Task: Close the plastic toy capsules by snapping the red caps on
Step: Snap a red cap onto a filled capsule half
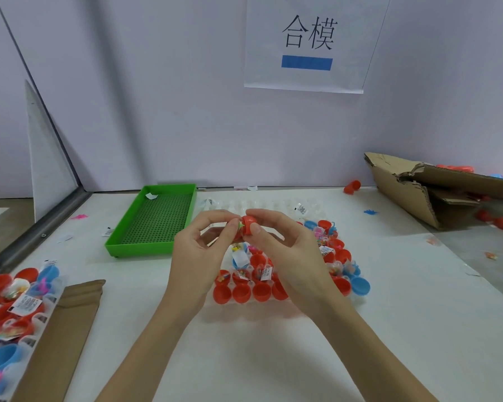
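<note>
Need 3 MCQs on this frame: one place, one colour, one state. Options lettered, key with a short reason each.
1. Where does the green tray lie relative to the hands?
A. to their left
B. to their right
C. under them

2. What colour is the cap being held?
A. blue
B. red
C. white

3. What is the state of the green tray?
A. stacked full of capsules
B. nearly bare, one paper slip inside
C. flipped upside down

Key: 1 A, it sits left of the left hand. 2 B, the cap pinched by the right hand is red. 3 B, only a white paper slip shows on its mesh floor.
</note>
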Available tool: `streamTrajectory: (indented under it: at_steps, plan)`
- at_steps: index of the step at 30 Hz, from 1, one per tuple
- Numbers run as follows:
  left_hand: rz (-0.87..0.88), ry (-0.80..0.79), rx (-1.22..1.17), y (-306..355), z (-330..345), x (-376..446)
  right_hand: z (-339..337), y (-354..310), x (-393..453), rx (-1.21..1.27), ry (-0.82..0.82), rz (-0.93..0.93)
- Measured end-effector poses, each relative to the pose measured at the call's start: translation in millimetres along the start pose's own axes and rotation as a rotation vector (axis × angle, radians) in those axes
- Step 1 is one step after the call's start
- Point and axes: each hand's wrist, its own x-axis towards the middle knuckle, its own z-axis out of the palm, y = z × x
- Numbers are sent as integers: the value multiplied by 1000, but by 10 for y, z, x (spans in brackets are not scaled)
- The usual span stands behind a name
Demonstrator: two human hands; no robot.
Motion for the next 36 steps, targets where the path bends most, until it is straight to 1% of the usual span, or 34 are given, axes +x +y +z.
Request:
streamTrajectory:
  at_steps: [3, 7, 10, 12, 14, 17, 19, 22, 28, 32, 36]
  plan:
    - [44, 2, 25, 6, -2, 3, 17, 9, 1, 12, -4, -17]
    - [97, 0, 75, 6, 3, -6, 43, 47, 7, -56, 36, -80]
    - [106, 10, 34, 25, 20, -34, 34, 63, 6, -90, 72, -89]
    - [171, -3, 123, 24, 15, -40, 21, 68, 3, -82, 82, -70]
    - [270, -52, 239, 23, -4, -46, 11, 68, -12, -40, 89, -33]
    - [356, -163, 333, 38, -33, -31, -11, 64, -10, 2, 111, 18]
    - [415, -195, 418, 32, -44, -15, -19, 56, 6, 31, 126, 56]
    - [452, -168, 451, 10, -51, 1, -13, 57, 15, 77, 118, 89]
    - [475, -94, 534, -20, -54, -12, 15, 52, -10, 4, 65, 55]
    - [498, -70, 527, -8, -19, -22, 33, 53, -35, 2, 35, 31]
    - [503, -67, 516, -11, -34, -3, 49, 63, -34, 9, 46, 37]
